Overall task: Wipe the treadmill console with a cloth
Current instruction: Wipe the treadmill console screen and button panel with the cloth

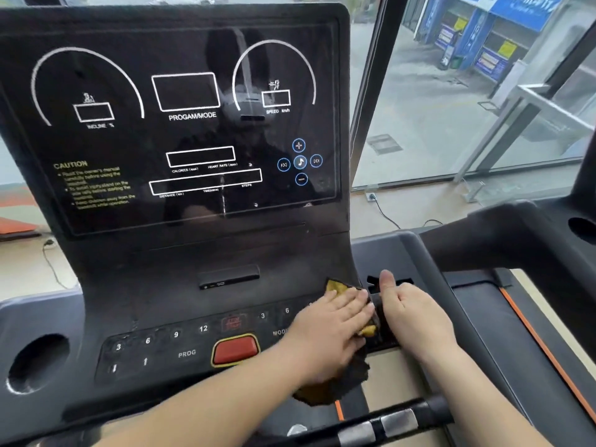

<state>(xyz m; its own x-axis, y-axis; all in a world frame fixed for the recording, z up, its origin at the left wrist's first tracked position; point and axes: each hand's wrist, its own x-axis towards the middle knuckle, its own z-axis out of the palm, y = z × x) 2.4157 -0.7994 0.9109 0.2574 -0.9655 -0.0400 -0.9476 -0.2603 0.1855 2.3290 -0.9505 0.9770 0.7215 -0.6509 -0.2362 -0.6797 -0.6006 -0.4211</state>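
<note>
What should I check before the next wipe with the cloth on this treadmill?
1. The cloth lies flat under the left hand: ok.
2. The red button is clear of the cloth: ok.
3. The right hand steadies the console: cannot tell, its fingers are hidden.
4. The screen is clean: not ok, a streak runs down its lower middle.
5. The number keys on the left are wiped: cannot tell.

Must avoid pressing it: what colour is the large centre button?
The button is red, yellow-rimmed; head view.
</note>
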